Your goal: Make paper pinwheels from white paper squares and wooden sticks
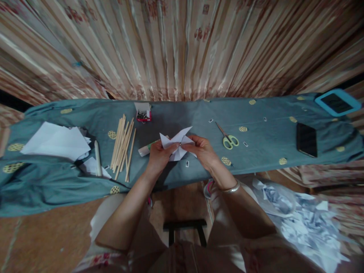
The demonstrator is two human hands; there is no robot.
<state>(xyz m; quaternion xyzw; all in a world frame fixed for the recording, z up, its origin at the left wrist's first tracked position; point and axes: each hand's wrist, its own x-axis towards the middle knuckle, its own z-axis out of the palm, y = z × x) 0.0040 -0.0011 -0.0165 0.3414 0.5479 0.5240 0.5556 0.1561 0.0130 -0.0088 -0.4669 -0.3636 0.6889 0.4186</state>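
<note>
Both hands hold a white folded paper pinwheel above the cloth-covered table. My left hand is closed on its left side, thumb near the centre. On the right side, my right hand pinches the paper, its thumb also close to the middle. A small dark pin-like spot shows between the thumbs. Partly behind my left hand lies a pale box or tube. Wooden sticks lie in a loose bunch to the left. Beyond them stands an open small red box of metal pins.
Green-handled scissors, a black phone and a blue-framed tablet lie to the right. At left are white paper sheets and a white stick-like object. Paper scraps in a bag sit below the table, right.
</note>
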